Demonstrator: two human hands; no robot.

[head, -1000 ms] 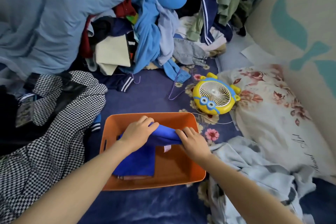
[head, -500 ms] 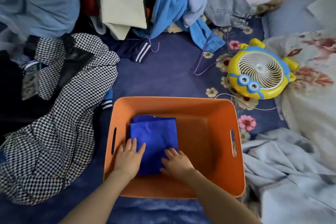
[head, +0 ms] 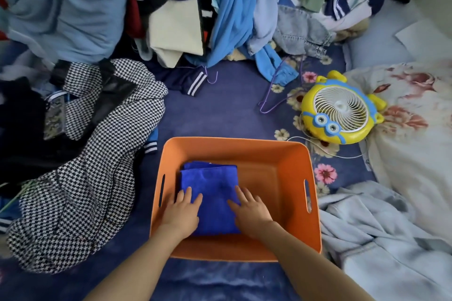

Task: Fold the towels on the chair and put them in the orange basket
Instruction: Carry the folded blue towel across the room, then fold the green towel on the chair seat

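Note:
The orange basket (head: 281, 154) stands on a dark blue bedsheet in front of me. Folded blue towels (head: 212, 190) lie stacked flat in its left half. My left hand (head: 182, 212) rests palm down on the near left corner of the top towel, fingers spread. My right hand (head: 249, 210) lies flat on the towel's near right edge, fingers apart. Neither hand grips anything. No chair is in view.
A black and white houndstooth garment (head: 80, 161) lies left of the basket. A big heap of clothes (head: 220, 12) fills the back. A yellow toy fan (head: 340, 112) with its cord sits right of the basket, beside a floral pillow (head: 415, 124) and a pale blue cloth (head: 381, 239).
A second ago both hands were lowering a blue towel into the basket. It now lies flat on the stack and both hands press on it. The view has moved closer.

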